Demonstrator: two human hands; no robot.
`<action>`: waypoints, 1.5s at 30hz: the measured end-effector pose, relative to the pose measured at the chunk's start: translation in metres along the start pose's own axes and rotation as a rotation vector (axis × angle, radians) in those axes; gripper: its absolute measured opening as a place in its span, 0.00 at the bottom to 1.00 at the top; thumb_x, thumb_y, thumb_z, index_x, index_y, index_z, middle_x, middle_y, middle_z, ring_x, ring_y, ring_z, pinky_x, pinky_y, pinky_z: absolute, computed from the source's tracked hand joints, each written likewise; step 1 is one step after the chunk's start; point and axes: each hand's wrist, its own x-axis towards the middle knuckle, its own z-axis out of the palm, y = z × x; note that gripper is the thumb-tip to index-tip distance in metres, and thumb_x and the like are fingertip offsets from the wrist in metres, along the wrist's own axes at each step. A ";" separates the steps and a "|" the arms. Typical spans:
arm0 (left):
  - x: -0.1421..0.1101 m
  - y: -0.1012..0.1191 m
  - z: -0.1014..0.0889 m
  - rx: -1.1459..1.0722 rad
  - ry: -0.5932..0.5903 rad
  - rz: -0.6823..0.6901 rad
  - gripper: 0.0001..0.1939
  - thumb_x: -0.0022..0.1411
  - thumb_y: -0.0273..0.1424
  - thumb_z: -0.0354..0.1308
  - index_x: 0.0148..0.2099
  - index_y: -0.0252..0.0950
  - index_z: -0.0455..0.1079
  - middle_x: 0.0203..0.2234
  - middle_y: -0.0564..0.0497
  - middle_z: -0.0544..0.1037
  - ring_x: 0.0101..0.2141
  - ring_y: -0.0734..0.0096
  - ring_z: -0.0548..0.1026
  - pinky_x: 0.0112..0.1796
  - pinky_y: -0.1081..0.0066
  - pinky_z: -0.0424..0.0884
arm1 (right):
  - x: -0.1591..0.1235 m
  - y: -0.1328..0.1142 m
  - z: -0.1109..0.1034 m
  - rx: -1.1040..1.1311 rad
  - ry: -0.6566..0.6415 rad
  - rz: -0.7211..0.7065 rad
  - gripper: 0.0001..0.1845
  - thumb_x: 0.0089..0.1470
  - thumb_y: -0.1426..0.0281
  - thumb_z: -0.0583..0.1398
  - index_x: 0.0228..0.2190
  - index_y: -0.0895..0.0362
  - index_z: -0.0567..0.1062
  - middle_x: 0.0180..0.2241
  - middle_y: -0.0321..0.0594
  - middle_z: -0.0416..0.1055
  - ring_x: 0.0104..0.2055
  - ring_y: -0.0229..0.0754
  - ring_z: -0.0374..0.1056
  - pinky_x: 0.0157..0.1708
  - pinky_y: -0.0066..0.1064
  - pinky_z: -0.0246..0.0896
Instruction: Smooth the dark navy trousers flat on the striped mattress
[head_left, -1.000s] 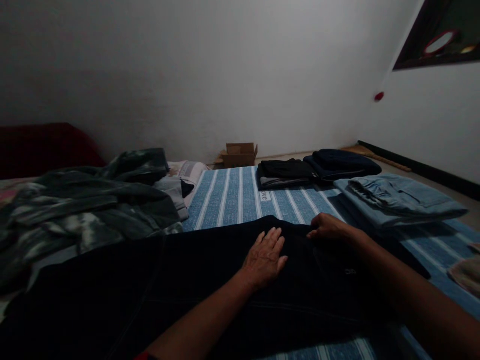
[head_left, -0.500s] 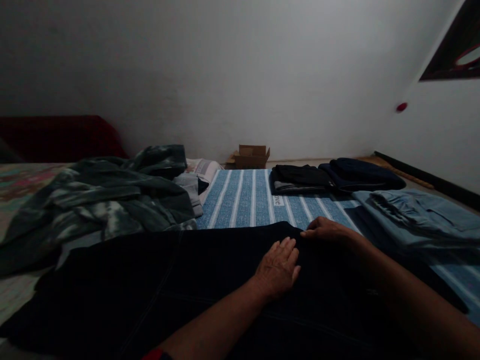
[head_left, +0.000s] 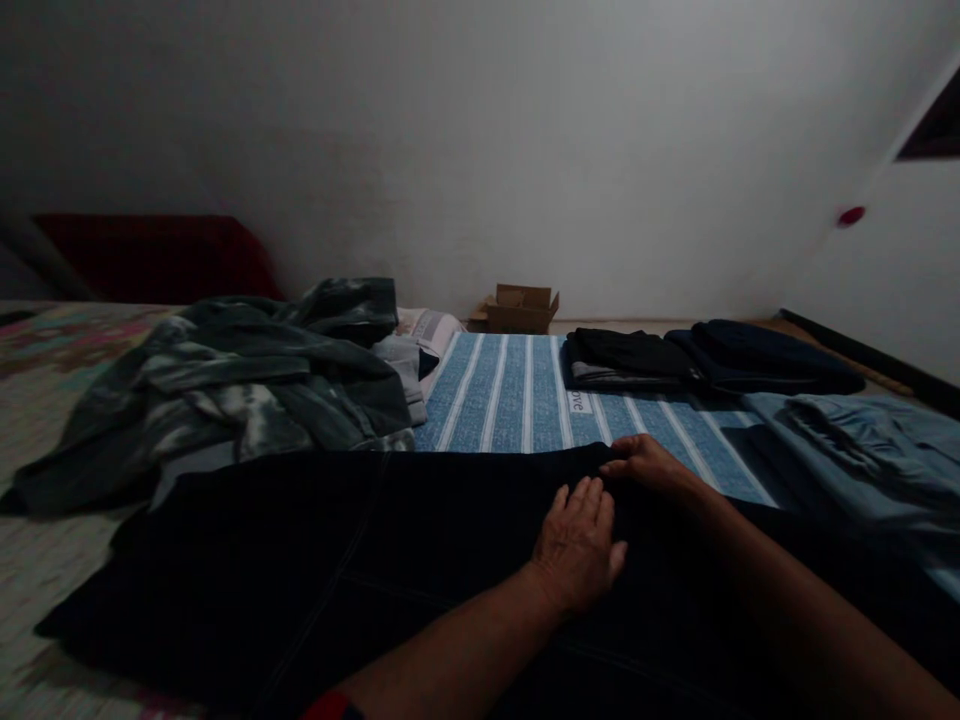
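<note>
A dark denim garment [head_left: 450, 540] with pale stitched seams lies spread across the front of the view. On top of it my left hand [head_left: 581, 545] rests flat, fingers stretched out toward the far edge. My right hand [head_left: 649, 465] is closed at that far edge, thumb and fingers pinching the fabric where it rises slightly. Both forearms cross over the cloth, and much of its detail is lost in the dark.
A rumpled green-grey patterned garment [head_left: 285, 370] lies at left. Folded black clothes [head_left: 630, 355], folded navy clothes [head_left: 772, 360] and light-blue jeans [head_left: 862, 450] lie at right on a blue striped sheet [head_left: 502, 390]. A cardboard box [head_left: 521, 308] stands near the wall.
The view has turned a little left, so the surroundings sit further right. My right hand is now closer to the raised bit of the garment's far edge; my left hand still lies flat.
</note>
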 end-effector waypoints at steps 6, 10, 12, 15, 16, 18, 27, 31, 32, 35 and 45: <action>0.000 0.002 -0.002 0.010 -0.042 -0.014 0.28 0.64 0.42 0.47 0.58 0.28 0.60 0.58 0.36 0.63 0.59 0.52 0.58 0.56 0.52 0.57 | -0.004 -0.013 -0.003 0.005 -0.023 0.015 0.17 0.40 0.57 0.64 0.26 0.56 0.69 0.22 0.34 0.67 0.24 0.36 0.62 0.23 0.27 0.55; 0.001 0.002 -0.002 0.031 -0.048 -0.005 0.27 0.65 0.43 0.45 0.58 0.28 0.60 0.58 0.36 0.64 0.59 0.52 0.58 0.56 0.51 0.57 | 0.002 -0.021 -0.001 -0.025 -0.048 0.024 0.19 0.44 0.54 0.62 0.24 0.58 0.71 0.21 0.35 0.67 0.23 0.36 0.62 0.22 0.27 0.55; 0.001 0.002 -0.001 0.038 -0.043 0.001 0.27 0.65 0.43 0.45 0.57 0.29 0.61 0.58 0.36 0.64 0.59 0.52 0.58 0.56 0.51 0.57 | 0.007 -0.021 0.003 -0.039 -0.025 0.013 0.16 0.43 0.57 0.62 0.23 0.57 0.69 0.19 0.33 0.66 0.22 0.35 0.61 0.21 0.27 0.54; 0.000 0.001 0.001 0.043 -0.034 0.012 0.26 0.65 0.43 0.46 0.57 0.29 0.61 0.58 0.36 0.64 0.59 0.52 0.58 0.56 0.51 0.57 | 0.013 -0.018 0.009 -0.057 0.010 -0.019 0.12 0.42 0.62 0.62 0.22 0.57 0.67 0.19 0.33 0.65 0.21 0.35 0.60 0.21 0.27 0.54; 0.000 0.001 0.001 0.042 -0.032 0.014 0.26 0.65 0.42 0.46 0.57 0.29 0.60 0.58 0.36 0.64 0.59 0.52 0.58 0.56 0.51 0.57 | 0.014 -0.017 0.010 -0.064 0.017 -0.030 0.12 0.42 0.62 0.61 0.22 0.57 0.67 0.19 0.33 0.65 0.21 0.35 0.61 0.21 0.27 0.54; 0.000 0.001 0.000 0.040 -0.028 0.016 0.26 0.65 0.42 0.45 0.58 0.29 0.60 0.58 0.36 0.63 0.59 0.52 0.58 0.57 0.52 0.56 | 0.015 -0.016 0.011 -0.082 0.030 -0.049 0.10 0.43 0.64 0.61 0.22 0.57 0.67 0.20 0.34 0.66 0.22 0.35 0.61 0.21 0.27 0.55; 0.011 0.002 -0.004 0.070 -0.184 -0.198 0.39 0.62 0.52 0.43 0.65 0.28 0.50 0.64 0.35 0.50 0.64 0.49 0.41 0.59 0.45 0.39 | 0.010 -0.018 0.002 -0.329 0.153 -0.071 0.11 0.48 0.63 0.63 0.27 0.59 0.73 0.24 0.37 0.69 0.28 0.40 0.65 0.28 0.30 0.57; 0.016 0.000 -0.005 0.091 -0.230 -0.188 0.39 0.62 0.52 0.42 0.65 0.31 0.50 0.65 0.38 0.48 0.64 0.50 0.40 0.59 0.45 0.40 | -0.020 -0.029 -0.009 -0.505 0.292 -0.141 0.12 0.51 0.65 0.62 0.37 0.58 0.73 0.37 0.43 0.71 0.41 0.46 0.65 0.38 0.34 0.56; 0.017 0.000 -0.005 0.093 -0.238 -0.190 0.39 0.62 0.53 0.42 0.65 0.31 0.50 0.65 0.38 0.48 0.64 0.50 0.41 0.59 0.45 0.40 | -0.034 -0.032 -0.010 -0.536 0.311 -0.160 0.12 0.51 0.66 0.61 0.38 0.57 0.73 0.38 0.43 0.70 0.42 0.47 0.64 0.39 0.35 0.55; 0.018 0.000 -0.007 0.087 -0.259 -0.196 0.40 0.62 0.53 0.41 0.66 0.30 0.49 0.65 0.38 0.47 0.64 0.49 0.41 0.59 0.45 0.40 | -0.091 -0.030 -0.002 -0.612 0.299 -0.241 0.08 0.52 0.67 0.61 0.35 0.55 0.73 0.36 0.41 0.70 0.39 0.44 0.65 0.37 0.33 0.55; 0.014 -0.004 -0.022 0.106 -0.304 -0.108 0.35 0.65 0.51 0.40 0.65 0.33 0.51 0.65 0.40 0.48 0.64 0.53 0.43 0.59 0.48 0.41 | -0.208 0.007 0.084 -0.985 0.144 -0.660 0.08 0.53 0.79 0.56 0.31 0.56 0.71 0.31 0.40 0.67 0.32 0.42 0.59 0.30 0.34 0.50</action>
